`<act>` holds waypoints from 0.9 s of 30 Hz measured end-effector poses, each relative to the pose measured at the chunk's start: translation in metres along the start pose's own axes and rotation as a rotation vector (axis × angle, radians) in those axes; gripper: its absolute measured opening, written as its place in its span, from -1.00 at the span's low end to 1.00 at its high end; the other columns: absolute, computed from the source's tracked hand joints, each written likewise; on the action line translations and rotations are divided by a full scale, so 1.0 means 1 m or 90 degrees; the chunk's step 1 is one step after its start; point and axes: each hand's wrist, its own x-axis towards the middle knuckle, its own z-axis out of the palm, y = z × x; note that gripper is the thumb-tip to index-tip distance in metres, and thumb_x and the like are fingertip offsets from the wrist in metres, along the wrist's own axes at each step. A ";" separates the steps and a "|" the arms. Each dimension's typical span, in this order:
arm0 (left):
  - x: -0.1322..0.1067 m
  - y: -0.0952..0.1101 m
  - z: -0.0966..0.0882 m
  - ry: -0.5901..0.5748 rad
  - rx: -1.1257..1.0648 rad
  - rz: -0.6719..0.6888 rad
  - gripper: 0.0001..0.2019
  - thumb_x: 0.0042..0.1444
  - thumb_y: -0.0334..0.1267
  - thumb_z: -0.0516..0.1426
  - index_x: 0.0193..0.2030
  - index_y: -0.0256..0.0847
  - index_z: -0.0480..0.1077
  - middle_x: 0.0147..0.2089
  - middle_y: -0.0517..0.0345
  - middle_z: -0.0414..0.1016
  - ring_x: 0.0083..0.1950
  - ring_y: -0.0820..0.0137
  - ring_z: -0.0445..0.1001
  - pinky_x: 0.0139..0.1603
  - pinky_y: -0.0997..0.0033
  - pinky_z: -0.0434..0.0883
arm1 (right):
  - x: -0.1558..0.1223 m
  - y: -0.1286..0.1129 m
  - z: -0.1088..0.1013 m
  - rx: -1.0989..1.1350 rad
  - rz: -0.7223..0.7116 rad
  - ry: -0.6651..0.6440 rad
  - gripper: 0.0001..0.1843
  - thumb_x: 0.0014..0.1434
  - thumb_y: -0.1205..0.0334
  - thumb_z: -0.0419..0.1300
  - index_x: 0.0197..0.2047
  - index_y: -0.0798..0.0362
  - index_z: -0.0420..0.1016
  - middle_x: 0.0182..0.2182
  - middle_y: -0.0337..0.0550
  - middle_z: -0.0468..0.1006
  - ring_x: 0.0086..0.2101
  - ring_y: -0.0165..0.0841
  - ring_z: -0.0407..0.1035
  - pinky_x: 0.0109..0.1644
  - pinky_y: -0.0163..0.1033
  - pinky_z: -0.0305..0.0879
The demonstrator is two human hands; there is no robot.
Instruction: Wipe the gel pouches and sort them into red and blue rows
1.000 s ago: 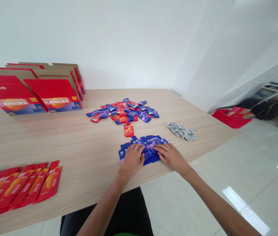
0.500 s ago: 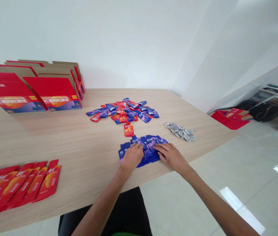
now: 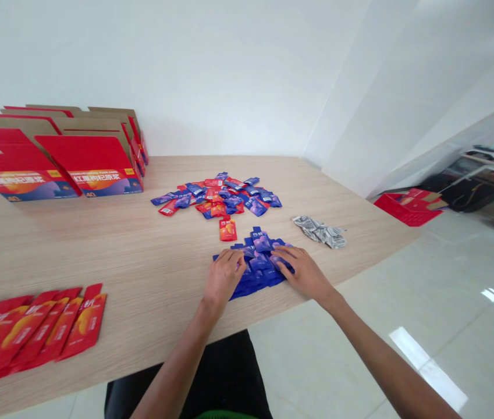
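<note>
Several blue pouches lie overlapped in a heap near the table's front edge, one blue pouch jutting out at the top toward the back. My left hand is over the heap's left side, fingers curled and pressed together; whatever they may hold is hidden. On the right side, my right hand rests with fingers apart on the pouches, nothing gripped. Just behind the heap lies a single red pouch. Farther back is a mixed pile of red and blue pouches.
Overlapping red pouches form a row at the table's front left. Open red cartons stand at the back left. A crumpled grey-white glove-like cloth lies to the right. A red box is beyond the table's right edge.
My left hand has shifted slightly left and its fingers have curled in. One blue pouch now sticks out farther at the top of the heap. My right hand stays nearly in place.
</note>
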 end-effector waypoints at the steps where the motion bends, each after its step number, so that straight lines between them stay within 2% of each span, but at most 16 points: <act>1: 0.000 -0.001 -0.003 0.019 -0.023 -0.005 -0.81 0.24 -0.50 0.09 -0.27 -0.16 0.47 -0.17 0.06 0.65 -0.09 0.33 0.61 -0.02 0.30 0.57 | 0.003 0.000 0.000 0.015 0.008 0.004 -0.62 0.47 0.18 0.02 0.24 -0.06 0.50 0.18 -0.02 0.55 0.16 -0.14 0.42 0.26 0.07 0.34; 4: 0.002 -0.006 -0.016 0.099 -0.082 -0.044 -0.83 0.23 -0.48 0.11 -0.23 -0.18 0.50 -0.18 0.08 0.65 -0.13 0.35 0.62 -0.07 0.32 0.59 | 0.012 -0.003 0.000 0.068 0.025 0.007 -0.62 0.47 0.16 0.02 0.24 -0.07 0.50 0.16 -0.03 0.55 0.16 -0.16 0.42 0.27 0.04 0.33; 7: -0.001 -0.014 -0.038 0.159 -0.100 -0.091 -0.85 0.26 -0.42 0.12 -0.18 -0.18 0.53 -0.17 0.09 0.66 -0.15 0.38 0.62 -0.12 0.36 0.61 | 0.018 -0.009 0.003 0.105 0.036 -0.007 -0.65 0.47 0.14 0.05 0.20 -0.08 0.51 0.14 -0.05 0.57 0.15 -0.16 0.43 0.27 0.04 0.32; 11: -0.020 -0.033 -0.065 0.180 -0.032 -0.113 -0.86 0.29 -0.34 0.13 -0.15 -0.19 0.54 -0.15 0.09 0.66 -0.14 0.36 0.63 -0.11 0.34 0.62 | 0.029 -0.013 0.011 0.106 0.045 -0.021 -0.66 0.44 0.16 0.09 0.20 -0.06 0.50 0.14 -0.03 0.55 0.13 -0.16 0.43 0.26 0.03 0.33; 14: -0.040 -0.049 -0.076 0.179 0.039 -0.112 -0.85 0.31 -0.32 0.12 -0.15 -0.19 0.54 -0.16 0.07 0.66 -0.14 0.33 0.63 -0.08 0.29 0.60 | 0.040 -0.011 0.019 0.086 0.028 -0.060 -0.65 0.37 0.20 0.19 0.19 -0.02 0.50 0.10 -0.01 0.54 0.08 -0.15 0.44 0.20 -0.03 0.37; 19: -0.063 -0.059 -0.080 0.157 0.102 -0.093 -0.84 0.32 -0.35 0.10 -0.13 -0.18 0.52 -0.16 0.05 0.66 -0.11 0.30 0.62 -0.04 0.27 0.58 | 0.055 -0.009 0.030 -0.003 -0.002 -0.130 -0.72 0.31 0.30 0.26 0.08 -0.06 0.57 -0.02 -0.06 0.55 -0.04 -0.19 0.47 0.07 -0.09 0.41; 27: -0.069 -0.066 -0.071 0.082 0.116 -0.087 -0.80 0.35 -0.34 0.03 -0.08 -0.16 0.50 -0.10 0.00 0.65 -0.02 0.26 0.60 0.02 0.24 0.58 | 0.085 0.008 0.049 -0.075 -0.028 -0.134 -0.80 0.29 0.29 0.28 -0.01 -0.02 0.60 0.00 0.02 0.49 -0.02 -0.12 0.42 0.08 0.00 0.40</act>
